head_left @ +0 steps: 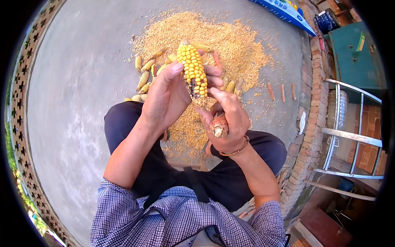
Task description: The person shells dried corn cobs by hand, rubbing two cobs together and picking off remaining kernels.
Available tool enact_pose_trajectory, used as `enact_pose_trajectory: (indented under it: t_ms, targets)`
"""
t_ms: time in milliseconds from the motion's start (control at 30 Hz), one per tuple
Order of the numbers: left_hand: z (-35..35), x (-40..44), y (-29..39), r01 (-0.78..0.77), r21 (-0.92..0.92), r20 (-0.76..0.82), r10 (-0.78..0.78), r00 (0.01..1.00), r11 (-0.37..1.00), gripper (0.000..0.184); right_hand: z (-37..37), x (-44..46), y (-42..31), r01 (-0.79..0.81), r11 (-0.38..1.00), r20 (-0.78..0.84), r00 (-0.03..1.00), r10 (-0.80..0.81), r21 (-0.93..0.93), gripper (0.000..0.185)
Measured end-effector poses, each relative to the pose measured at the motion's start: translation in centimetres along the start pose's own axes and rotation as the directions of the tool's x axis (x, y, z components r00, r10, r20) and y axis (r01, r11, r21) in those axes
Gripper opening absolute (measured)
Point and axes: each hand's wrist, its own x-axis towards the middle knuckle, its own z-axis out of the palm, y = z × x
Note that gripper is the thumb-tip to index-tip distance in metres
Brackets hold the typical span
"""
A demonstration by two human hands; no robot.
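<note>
An ear of yellow corn [191, 68] is upright in my left hand [166, 92], whose thumb and fingers wrap round it. Its lower end is dark, with some kernels gone. My right hand [232, 119] is closed round a reddish-brown corn cob [219, 126], and its index finger and thumb reach to the lower end of the ear. Beneath and beyond my hands a wide heap of loose kernels [214, 35] covers the ground. Several unshelled ears [143, 80] lie at the heap's left edge.
Bare cobs [283, 92] lie on the concrete floor [74, 103] to the right. A blue and white bag [284, 14] is at the top. A brick edging [314, 107], a metal ladder-like frame [354, 136] and a green cabinet [354, 53] stand on the right.
</note>
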Motion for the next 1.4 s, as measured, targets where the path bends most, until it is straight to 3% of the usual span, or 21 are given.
enact_pose_trajectory:
  t_ms: [100,200,300,400,567,667,833,1067,1233,1400]
  targets:
    - [0.1,-0.2,0.2,0.013,-0.03,-0.007,-0.013,1.0,0.999,0.059,0.0,-0.5,-0.3,-0.059,0.998,-0.021,0.998,0.058,-0.021,0.045]
    - [0.2,0.0,0.3,0.011,-0.018,-0.022,-0.012,1.0,1.0,0.058,-0.7,0.0,-0.7,-0.253,0.967,-0.102,0.963,0.25,-0.013,0.04]
    - [0.1,-0.2,0.1,0.031,0.009,-0.051,-0.03,0.998,0.999,0.059,-0.9,0.2,1.4,-0.451,0.88,-0.12,0.875,0.469,0.147,0.031]
    - [0.1,-0.2,0.0,0.053,0.037,-0.031,-0.052,0.998,0.998,0.059,-1.1,0.8,1.9,-0.629,0.684,-0.062,0.718,0.693,0.37,0.023]
    - [0.5,-0.5,-0.3,0.105,0.027,-0.03,-0.104,0.994,0.994,0.057,-1.5,0.9,1.9,-0.646,0.645,-0.02,0.7,0.714,0.408,0.019]
    - [0.8,-0.4,-0.5,0.081,0.163,-0.086,-0.067,0.994,0.983,0.052,-1.8,1.2,1.9,-0.659,0.608,0.022,0.686,0.727,0.443,0.019]
    - [1.1,-0.5,-0.8,0.097,0.219,-0.082,-0.081,0.993,0.971,0.045,-2.0,1.2,2.1,-0.664,0.55,0.065,0.666,0.743,0.507,0.02]
    - [1.2,-0.7,-1.4,0.117,0.283,-0.073,-0.1,0.992,0.952,0.044,-2.1,1.2,2.3,-0.627,0.572,0.064,0.701,0.71,0.529,0.021]
    - [1.6,-0.7,-1.4,0.175,0.236,0.0,-0.18,0.984,0.956,0.048,-2.3,1.6,2.0,-0.627,0.529,0.09,0.689,0.719,0.573,0.022]
    - [1.3,-0.8,-1.6,0.228,0.15,0.056,-0.239,0.97,0.962,0.05,-2.4,1.3,2.5,-0.594,0.581,0.065,0.729,0.682,0.556,0.024]
